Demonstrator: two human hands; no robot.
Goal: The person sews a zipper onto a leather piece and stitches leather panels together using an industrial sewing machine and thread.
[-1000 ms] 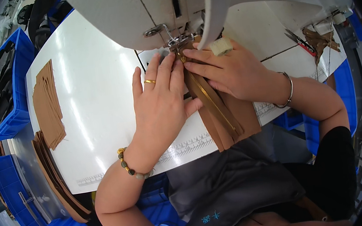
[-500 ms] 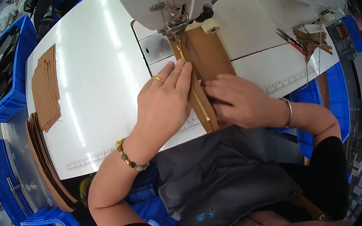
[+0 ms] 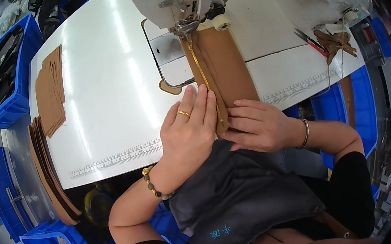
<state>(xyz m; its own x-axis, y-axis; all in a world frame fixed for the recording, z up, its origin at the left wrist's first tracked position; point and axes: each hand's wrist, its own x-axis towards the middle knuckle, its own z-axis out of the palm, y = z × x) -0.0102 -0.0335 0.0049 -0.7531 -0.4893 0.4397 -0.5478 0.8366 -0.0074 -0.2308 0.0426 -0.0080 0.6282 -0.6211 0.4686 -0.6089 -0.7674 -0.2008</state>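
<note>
A brown fabric piece (image 3: 230, 63) runs from under the presser foot (image 3: 187, 28) of a sewing machine (image 3: 170, 2) toward the table's front edge. Along its left side lies a gold-toothed zipper (image 3: 199, 67), its slider near the needle. My left hand (image 3: 190, 127) rests with fingers stretched out flat on the zipper's left edge, holding nothing. At the near end of the strip, my right hand (image 3: 262, 125) has thumb and fingers closed on the fabric's edge. Part of that edge is hidden beneath the fingers.
Flat brown pieces (image 3: 51, 91) are stacked at the left, with folded brown strips (image 3: 46, 166) hanging over the edge. Red-handled snips (image 3: 313, 45) lie by brown scraps (image 3: 336, 44) at the right. Blue crates (image 3: 17, 79) flank the white table (image 3: 105, 109).
My left hand has slid down the zipper toward me, uncovering its upper part. My right hand has moved nearer to me and taken the strip's near end. The view has shifted slightly.
</note>
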